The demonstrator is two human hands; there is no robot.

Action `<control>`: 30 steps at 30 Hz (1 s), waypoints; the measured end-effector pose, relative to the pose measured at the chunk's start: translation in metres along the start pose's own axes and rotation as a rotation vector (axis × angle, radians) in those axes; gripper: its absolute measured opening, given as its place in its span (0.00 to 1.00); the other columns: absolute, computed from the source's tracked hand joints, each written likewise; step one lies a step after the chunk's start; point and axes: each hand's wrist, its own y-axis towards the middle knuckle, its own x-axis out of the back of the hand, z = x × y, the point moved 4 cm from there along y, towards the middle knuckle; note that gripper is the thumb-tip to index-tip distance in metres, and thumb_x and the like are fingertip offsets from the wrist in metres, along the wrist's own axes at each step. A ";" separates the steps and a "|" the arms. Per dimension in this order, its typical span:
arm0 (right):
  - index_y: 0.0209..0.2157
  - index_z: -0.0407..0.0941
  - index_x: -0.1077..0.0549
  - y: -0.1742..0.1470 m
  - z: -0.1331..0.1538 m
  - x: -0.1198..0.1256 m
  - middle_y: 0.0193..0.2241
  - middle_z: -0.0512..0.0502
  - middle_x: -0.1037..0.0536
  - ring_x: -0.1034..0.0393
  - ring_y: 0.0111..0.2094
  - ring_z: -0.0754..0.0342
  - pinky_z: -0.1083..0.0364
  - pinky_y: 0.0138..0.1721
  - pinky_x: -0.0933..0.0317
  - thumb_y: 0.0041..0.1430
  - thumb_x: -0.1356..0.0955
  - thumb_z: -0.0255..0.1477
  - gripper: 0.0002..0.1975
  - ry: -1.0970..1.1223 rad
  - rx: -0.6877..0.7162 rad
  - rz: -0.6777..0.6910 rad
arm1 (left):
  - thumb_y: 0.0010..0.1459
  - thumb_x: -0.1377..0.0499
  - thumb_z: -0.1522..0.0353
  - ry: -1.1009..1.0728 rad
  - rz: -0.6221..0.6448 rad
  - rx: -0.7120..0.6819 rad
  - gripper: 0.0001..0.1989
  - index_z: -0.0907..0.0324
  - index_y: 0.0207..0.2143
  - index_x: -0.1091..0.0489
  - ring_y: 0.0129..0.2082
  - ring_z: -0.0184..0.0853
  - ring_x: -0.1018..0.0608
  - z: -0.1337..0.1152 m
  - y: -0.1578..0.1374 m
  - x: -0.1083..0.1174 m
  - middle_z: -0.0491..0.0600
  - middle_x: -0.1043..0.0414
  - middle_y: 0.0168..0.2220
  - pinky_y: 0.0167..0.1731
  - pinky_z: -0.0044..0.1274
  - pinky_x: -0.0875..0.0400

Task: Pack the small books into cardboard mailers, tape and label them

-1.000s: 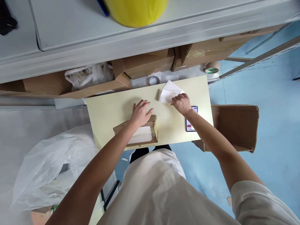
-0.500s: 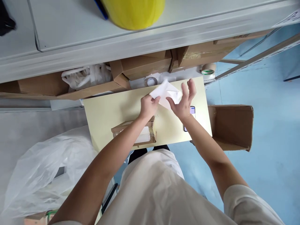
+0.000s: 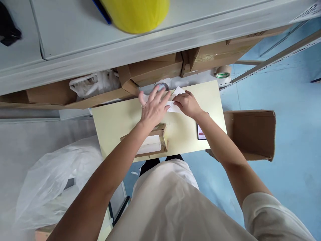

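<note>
My right hand [image 3: 187, 103] grips a small white sheet of paper [image 3: 173, 107] near the far edge of the pale yellow table [image 3: 112, 117]. Parts of the sheet show on both sides of the fingers; the rest is covered. Just left of it, my left hand [image 3: 154, 106] has its fingers spread, the thumb side close to the paper's left end. Whether it touches the paper I cannot tell. Below my left hand lies a taped cardboard box [image 3: 163, 139] with a white label [image 3: 151, 144]. A phone [image 3: 201, 133] with a lit screen is partly under my right forearm.
Behind the table are a roll of clear tape [image 3: 163, 86], a roll of brown tape [image 3: 223, 72] and several cardboard boxes [image 3: 155, 72]. A grey shelf [image 3: 75, 36] carries a yellow object [image 3: 136, 16]. An open carton [image 3: 250, 134] stands right; plastic sheeting [image 3: 50, 180] lies left.
My left hand has let go of the paper and spread its fingers. My right hand, open before, has moved left and closed on the sheet, which is lower and flatter now.
</note>
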 end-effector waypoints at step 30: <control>0.58 0.44 0.42 -0.002 0.013 0.001 0.52 0.35 0.32 0.36 0.51 0.42 0.42 0.51 0.41 0.56 0.37 0.49 0.34 0.539 -0.128 -0.079 | 0.57 0.46 0.60 -0.451 -0.042 0.184 0.15 0.63 0.30 0.28 0.24 0.29 0.31 0.064 -0.001 0.015 0.45 0.29 0.25 0.25 0.19 0.38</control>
